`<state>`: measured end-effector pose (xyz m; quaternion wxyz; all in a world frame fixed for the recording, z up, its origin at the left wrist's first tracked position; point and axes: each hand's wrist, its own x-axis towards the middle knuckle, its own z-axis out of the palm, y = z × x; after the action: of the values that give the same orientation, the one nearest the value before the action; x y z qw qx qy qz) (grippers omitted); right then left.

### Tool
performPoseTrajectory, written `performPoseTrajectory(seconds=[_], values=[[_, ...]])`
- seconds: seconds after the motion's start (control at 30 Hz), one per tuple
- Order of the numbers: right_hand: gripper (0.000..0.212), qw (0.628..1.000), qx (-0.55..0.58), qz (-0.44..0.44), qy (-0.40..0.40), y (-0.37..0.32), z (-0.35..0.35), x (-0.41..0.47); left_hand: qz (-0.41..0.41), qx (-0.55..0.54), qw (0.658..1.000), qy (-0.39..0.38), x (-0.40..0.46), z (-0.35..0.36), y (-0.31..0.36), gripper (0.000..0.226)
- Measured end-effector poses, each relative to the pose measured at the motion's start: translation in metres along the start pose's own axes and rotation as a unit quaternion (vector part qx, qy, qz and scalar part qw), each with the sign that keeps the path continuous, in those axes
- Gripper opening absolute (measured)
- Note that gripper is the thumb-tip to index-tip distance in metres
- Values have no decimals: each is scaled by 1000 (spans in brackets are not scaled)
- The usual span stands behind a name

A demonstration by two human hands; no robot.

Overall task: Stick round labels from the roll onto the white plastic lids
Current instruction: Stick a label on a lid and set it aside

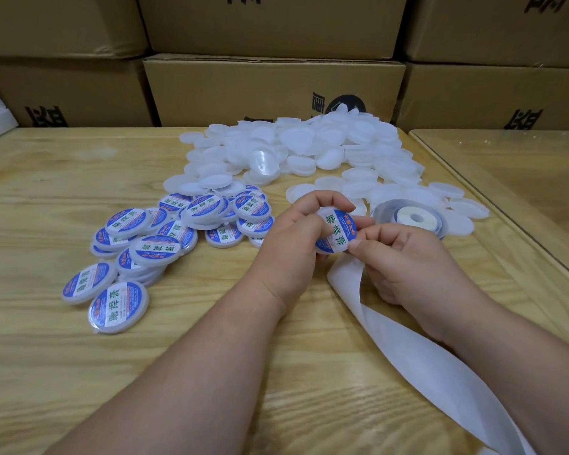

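Peeking from between both hands, a labelled lid (334,232) is half hidden: the left hand (296,238) grips its rim, the right hand (404,254) pinches its near edge. The roll (411,220) behind is partly covered; backing strip (418,353) runs off-frame.

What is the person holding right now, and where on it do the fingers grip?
A round lid with a label, held by its rim: left hand on its left edge, right hand pinching its right edge.
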<state>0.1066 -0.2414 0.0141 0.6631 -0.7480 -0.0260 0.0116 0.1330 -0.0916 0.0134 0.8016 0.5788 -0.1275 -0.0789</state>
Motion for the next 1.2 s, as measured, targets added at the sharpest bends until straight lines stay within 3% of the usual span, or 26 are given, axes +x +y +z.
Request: performPoseTrajectory(seconds=[0.27, 0.43, 0.6, 0.73, 0.87, 1.1, 1.2], values=[[24, 1000, -3, 5, 3, 0, 0, 1, 29, 62, 998, 17, -2, 3, -1, 25], [17, 998, -34, 24, 54, 5, 0, 5, 34, 113, 993, 17, -1, 4, -6, 17], [29, 994, -41, 6, 97, 7, -2, 6, 55, 126, 990, 36, 2, -2, -8, 31], [28, 990, -14, -11, 142, 7, -8, 6, 54, 75, 992, 90, 5, -6, -8, 36], [33, 968, -80, -74, 227, 7, -22, 6, 53, 46, 985, 156, 7, -5, -7, 16], [16, 925, -169, -164, 299, 2, -39, 5, 108, -32, 939, 324, 10, -11, -7, 38], [34, 908, -304, -109, 265, 4, -49, 8, 105, -75, 927, 352, 12, -16, -5, 55]])
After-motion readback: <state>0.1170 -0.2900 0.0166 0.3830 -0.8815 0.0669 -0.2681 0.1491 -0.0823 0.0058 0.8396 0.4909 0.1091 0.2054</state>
